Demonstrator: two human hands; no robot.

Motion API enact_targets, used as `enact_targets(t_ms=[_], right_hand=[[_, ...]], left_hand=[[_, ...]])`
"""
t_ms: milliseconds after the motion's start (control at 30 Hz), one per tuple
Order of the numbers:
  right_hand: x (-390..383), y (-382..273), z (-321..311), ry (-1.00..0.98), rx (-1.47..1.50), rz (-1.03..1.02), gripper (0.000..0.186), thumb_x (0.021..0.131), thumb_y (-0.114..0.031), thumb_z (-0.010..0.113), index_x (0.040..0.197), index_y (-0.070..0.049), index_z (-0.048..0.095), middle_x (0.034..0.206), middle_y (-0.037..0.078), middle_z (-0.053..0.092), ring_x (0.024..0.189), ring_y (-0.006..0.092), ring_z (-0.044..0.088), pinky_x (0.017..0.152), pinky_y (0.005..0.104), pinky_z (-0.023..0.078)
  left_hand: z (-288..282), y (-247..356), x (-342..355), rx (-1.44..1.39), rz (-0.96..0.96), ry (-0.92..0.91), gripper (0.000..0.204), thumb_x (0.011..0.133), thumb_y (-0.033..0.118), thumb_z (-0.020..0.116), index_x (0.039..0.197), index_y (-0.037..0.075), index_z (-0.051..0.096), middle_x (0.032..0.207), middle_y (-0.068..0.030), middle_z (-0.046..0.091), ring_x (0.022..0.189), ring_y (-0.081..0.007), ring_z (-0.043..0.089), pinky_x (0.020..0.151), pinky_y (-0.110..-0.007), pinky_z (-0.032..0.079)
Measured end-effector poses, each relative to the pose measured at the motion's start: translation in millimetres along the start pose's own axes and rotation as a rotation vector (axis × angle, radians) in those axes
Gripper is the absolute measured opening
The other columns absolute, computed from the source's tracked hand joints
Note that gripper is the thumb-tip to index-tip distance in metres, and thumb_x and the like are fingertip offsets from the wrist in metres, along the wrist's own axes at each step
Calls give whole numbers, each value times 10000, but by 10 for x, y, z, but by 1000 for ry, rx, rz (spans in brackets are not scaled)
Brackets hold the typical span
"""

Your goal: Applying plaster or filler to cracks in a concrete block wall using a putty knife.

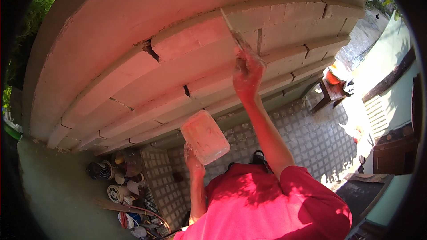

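My left hand (194,162) grips the edge of a shallow rectangular tub (206,138), coated inside with pale paste and held low in front of the wall. My right hand (248,72), smeared with whitish material, is raised and closed around a thin flat putty knife (230,24). The knife points up and to the left, its far end by the edge of the upper ledge on the stepped wall (191,38). Dark gaps break the ledges, such as a jagged hole (151,50) left of the knife and a smaller gap (187,90) below.
Several buckets and cans (118,193) crowd the lower left beside a broom (109,204). A small wooden stool (328,94) with an orange bowl (332,76) stands to the right on the checkered tile floor (307,129). A wooden cabinet (393,155) is at far right.
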State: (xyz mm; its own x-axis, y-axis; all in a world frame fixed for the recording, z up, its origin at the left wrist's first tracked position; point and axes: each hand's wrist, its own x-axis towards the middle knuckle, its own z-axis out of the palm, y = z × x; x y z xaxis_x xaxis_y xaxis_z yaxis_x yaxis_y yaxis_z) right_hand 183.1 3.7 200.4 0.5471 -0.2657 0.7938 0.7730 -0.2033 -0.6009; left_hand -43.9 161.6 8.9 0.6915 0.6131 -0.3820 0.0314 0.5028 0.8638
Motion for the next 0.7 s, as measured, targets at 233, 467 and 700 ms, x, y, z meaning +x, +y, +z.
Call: enact_targets(t_ms=[233, 467, 700], right_hand=[[464, 883, -476, 168, -151, 97, 494, 801, 118, 464, 1234, -61, 621, 980, 60, 698, 679, 70, 452, 657, 224, 433], [-206, 169, 281, -106, 111, -188, 521, 703, 152, 492, 1168, -38, 628, 963, 186, 670, 710, 276, 626, 679, 277, 480], [714, 952, -884, 286, -160, -12, 492, 756, 91, 481, 1206, -48, 624, 704, 170, 601, 546, 182, 480, 555, 285, 428]], left_hand=[[89, 91, -167, -32, -14, 25, 517, 996, 252, 441, 1434, 12, 305, 1432, -86, 401, 1294, -209, 413, 1077, -355, 334], [-26, -126, 39, -38, -16, -29, 479, 998, 278, 432, 1397, 21, 368, 1369, -86, 470, 1234, -224, 482, 1028, -372, 397], [309, -106, -67, -16, -20, -43, 498, 993, 291, 441, 1406, 25, 357, 1374, -86, 465, 1235, -224, 481, 1027, -368, 398]])
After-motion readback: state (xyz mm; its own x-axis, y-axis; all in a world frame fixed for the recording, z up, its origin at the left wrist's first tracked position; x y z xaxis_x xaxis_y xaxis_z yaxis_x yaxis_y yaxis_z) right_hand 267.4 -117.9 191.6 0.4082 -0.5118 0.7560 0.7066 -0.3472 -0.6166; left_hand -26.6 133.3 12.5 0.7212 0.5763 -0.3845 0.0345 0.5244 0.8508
